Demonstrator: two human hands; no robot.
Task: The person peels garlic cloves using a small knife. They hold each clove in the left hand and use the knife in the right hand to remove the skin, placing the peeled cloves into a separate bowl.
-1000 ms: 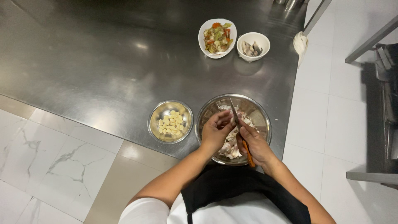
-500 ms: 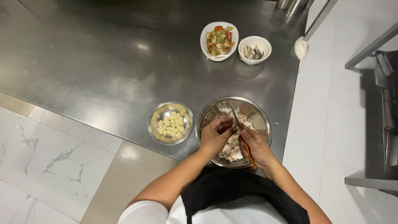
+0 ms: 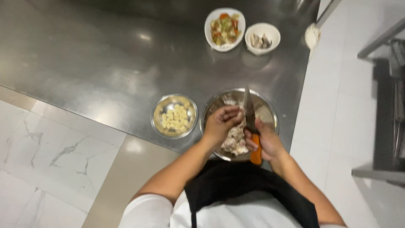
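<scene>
Two hands work over steel bowl [image 3: 270,110], right hand [image 3: 265,139] gripping knife [image 3: 249,116].

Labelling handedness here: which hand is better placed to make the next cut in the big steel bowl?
Right. The right hand already grips the orange-handled knife, blade over the pale pieces in the large bowl. The left hand has its fingers on those pieces.

steel counter [image 3: 105,63] over pale marbled floor tiles [image 3: 38,160], metal shelving [image 3: 388,105] at right
</scene>
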